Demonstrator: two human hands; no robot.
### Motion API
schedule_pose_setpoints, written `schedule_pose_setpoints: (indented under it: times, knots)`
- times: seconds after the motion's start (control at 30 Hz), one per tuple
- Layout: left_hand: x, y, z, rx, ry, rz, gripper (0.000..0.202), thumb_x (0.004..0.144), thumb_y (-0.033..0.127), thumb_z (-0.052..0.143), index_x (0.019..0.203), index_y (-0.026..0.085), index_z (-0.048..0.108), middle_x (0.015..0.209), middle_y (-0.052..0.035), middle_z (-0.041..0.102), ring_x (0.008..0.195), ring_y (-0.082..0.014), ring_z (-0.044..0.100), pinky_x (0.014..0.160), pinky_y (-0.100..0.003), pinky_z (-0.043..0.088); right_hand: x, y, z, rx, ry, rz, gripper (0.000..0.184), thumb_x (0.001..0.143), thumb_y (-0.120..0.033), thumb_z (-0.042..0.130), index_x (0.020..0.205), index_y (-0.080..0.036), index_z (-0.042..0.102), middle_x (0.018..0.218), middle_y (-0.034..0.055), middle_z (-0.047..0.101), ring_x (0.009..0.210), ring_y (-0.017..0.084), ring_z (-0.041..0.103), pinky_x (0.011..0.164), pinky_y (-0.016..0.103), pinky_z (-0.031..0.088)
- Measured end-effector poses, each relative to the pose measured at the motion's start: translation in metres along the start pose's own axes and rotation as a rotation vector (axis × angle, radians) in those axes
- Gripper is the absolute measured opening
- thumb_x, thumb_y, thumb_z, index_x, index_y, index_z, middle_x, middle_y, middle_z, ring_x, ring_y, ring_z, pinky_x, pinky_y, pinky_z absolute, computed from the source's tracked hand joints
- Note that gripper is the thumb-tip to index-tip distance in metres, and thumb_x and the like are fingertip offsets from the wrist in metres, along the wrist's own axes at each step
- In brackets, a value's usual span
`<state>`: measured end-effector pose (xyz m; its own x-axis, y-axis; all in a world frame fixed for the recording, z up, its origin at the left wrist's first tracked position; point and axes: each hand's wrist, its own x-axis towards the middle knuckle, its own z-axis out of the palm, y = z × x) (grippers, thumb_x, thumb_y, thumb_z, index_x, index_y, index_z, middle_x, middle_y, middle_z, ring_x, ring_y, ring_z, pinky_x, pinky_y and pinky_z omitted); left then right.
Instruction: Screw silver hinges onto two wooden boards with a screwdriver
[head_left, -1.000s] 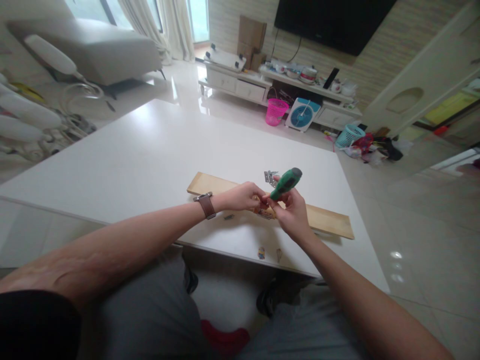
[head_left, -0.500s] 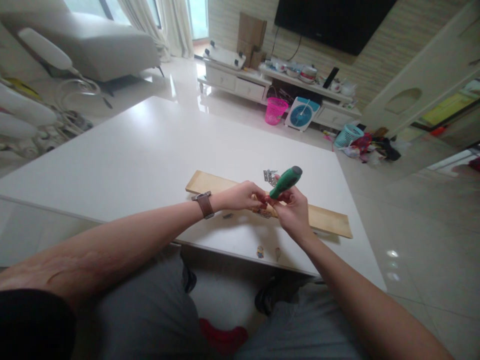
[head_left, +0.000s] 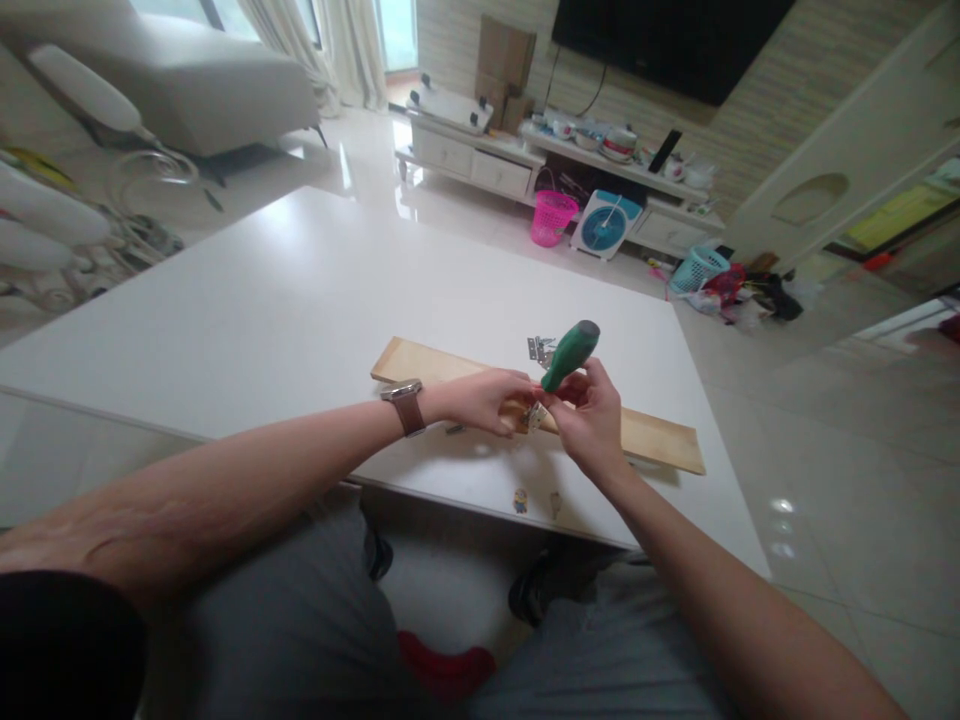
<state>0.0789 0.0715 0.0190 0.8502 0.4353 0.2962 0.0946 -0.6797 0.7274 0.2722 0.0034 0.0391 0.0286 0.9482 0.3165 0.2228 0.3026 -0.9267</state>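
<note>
In the head view, my right hand (head_left: 589, 410) is closed around a green screwdriver (head_left: 571, 355), its dark-capped handle tilted up and away. The shaft and tip are hidden by my fingers. My left hand (head_left: 499, 398) curls over the middle of a long, light wooden board (head_left: 660, 442), thumb at the near edge, fingers close to the screwdriver. A metal hinge (head_left: 535, 416) stands tilted up at the board's near edge between my hands. Just behind the board lie several more metal hinges (head_left: 538, 350), partly covered by the right hand and screwdriver.
The white table (head_left: 315, 290) carries the board near its front edge. A small cartoon figure piece (head_left: 520, 500) and a small pale piece (head_left: 556, 504) lie close to that edge. A small metal piece (head_left: 455, 429) sits beside my left wrist. Beyond are a pink basket (head_left: 553, 218) and a blue fan (head_left: 604, 226).
The hinge at the board's near edge now tilts upward and shows more. My left hand's fingers have shifted around the board. The screwdriver handle has moved slightly left and up.
</note>
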Motion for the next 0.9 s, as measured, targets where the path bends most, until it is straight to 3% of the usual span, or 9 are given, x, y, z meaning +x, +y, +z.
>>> schedule_pose_setpoints:
  times: [0.13,0.27,0.57,0.73,0.9]
  knots:
    - [-0.004,-0.001,-0.008,0.174,0.005,-0.041,0.045,0.073,0.021,0.082,0.116,0.018,0.07,0.11,-0.0093,0.069,0.099,-0.025,0.064,0.09,-0.037,0.052,-0.001,-0.001,0.0,-0.022,0.014,-0.033,0.04,0.078,-0.036,0.089,0.106,-0.028,0.062,0.073,-0.0075,0.068,0.066,0.015,0.07,0.064,0.028,0.059]
    - [-0.007,-0.002,-0.011,0.309,-0.061,-0.081,0.049,0.075,0.022,0.08,0.122,0.019,0.069,0.109,-0.0102,0.069,0.103,-0.0282,0.063,0.092,-0.04,0.051,-0.001,-0.003,0.0,-0.048,0.02,-0.06,0.034,0.08,-0.038,0.087,0.101,-0.027,0.063,0.075,-0.0057,0.07,0.067,0.015,0.07,0.066,0.03,0.062]
    - [-0.007,-0.015,-0.008,0.148,-0.094,0.023,0.066,0.076,0.001,0.062,0.137,0.027,0.064,0.129,-0.0085,0.071,0.121,-0.0253,0.063,0.105,-0.04,0.05,-0.002,-0.003,0.0,-0.053,-0.006,-0.032,0.028,0.08,-0.038,0.088,0.092,-0.026,0.065,0.081,-0.002,0.073,0.071,0.017,0.071,0.063,0.03,0.064]
    - [-0.008,-0.017,-0.01,0.257,-0.077,-0.051,0.056,0.082,0.017,0.075,0.136,0.026,0.066,0.137,-0.0108,0.068,0.132,-0.0314,0.054,0.114,-0.048,0.041,-0.001,-0.002,0.0,-0.043,-0.014,-0.025,0.028,0.08,-0.038,0.088,0.092,-0.026,0.065,0.081,-0.0018,0.073,0.072,0.017,0.072,0.063,0.03,0.064]
    - [-0.008,-0.014,-0.014,0.278,-0.139,-0.076,0.047,0.09,0.02,0.072,0.135,0.031,0.066,0.135,-0.0065,0.071,0.131,-0.0285,0.055,0.111,-0.043,0.038,-0.002,0.002,0.001,-0.048,-0.02,-0.021,0.027,0.081,-0.037,0.086,0.097,-0.026,0.068,0.083,-0.0015,0.075,0.075,0.018,0.073,0.066,0.032,0.065]
